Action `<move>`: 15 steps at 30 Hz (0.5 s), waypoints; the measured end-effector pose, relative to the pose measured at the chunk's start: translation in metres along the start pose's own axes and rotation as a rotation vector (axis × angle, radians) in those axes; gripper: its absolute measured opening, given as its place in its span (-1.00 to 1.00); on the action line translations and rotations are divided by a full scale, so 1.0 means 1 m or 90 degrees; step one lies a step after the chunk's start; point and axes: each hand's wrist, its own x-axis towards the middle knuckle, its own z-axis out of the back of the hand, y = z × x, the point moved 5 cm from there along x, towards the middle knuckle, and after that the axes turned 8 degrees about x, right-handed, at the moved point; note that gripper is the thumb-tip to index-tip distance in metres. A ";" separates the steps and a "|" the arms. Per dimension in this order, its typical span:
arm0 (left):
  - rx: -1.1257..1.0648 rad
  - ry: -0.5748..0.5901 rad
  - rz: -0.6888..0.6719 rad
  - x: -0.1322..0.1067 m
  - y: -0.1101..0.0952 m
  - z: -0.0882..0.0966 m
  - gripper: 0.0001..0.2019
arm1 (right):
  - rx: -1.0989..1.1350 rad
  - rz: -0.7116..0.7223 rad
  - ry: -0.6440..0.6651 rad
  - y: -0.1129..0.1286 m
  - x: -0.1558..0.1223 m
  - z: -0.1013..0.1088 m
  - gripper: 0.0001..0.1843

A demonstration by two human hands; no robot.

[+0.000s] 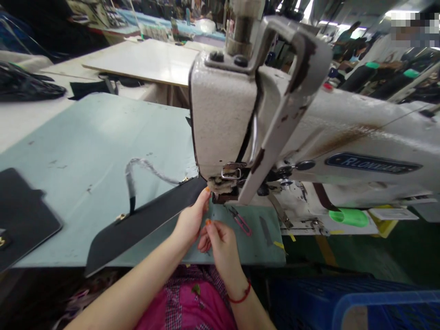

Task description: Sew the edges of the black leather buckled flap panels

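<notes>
My left hand (pixel 192 217) is closed at the near edge of a black bag panel (pixel 151 213), with its fingertips close under the sewing machine's head (pixel 225 119). The panel lies slantwise on the pale green table, and its far end goes out of sight behind the machine head. A handle (pixel 129 178) in clear wrapping arches from gold-coloured fittings on the panel. Just right of and below the left hand, my right hand (pixel 220 240) is pinched shut. What its fingertips hold, if anything, is too small to make out. Pink-handled thread snips (pixel 240 221) lie beyond it.
Another black bag piece (pixel 24 215) rests at the table's left. A dark flat blade-like piece (pixel 265 230) lies right of the snips. A blue plastic crate (pixel 378 298) stands at lower right. The machine's arm (pixel 371 133) fills the right side. People work in the background.
</notes>
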 end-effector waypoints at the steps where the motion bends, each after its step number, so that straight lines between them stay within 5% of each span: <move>1: 0.022 -0.007 0.043 -0.005 0.006 -0.003 -0.46 | -0.019 0.017 -0.018 0.002 0.001 0.004 -0.47; 5: 0.023 -0.030 0.116 -0.017 0.013 -0.018 -0.39 | -0.096 0.087 -0.128 0.011 0.003 0.020 -0.52; 9: -0.119 -0.048 0.005 -0.031 0.007 -0.028 -0.50 | -0.157 0.147 -0.173 0.024 0.005 0.024 -0.61; 13: -0.149 -0.003 -0.137 -0.080 0.012 -0.001 -0.76 | -0.155 0.166 -0.151 0.032 0.008 0.014 -0.60; 15: -0.077 0.094 -0.192 -0.104 0.005 0.027 -0.85 | -0.129 0.156 -0.125 0.031 0.012 0.007 -0.56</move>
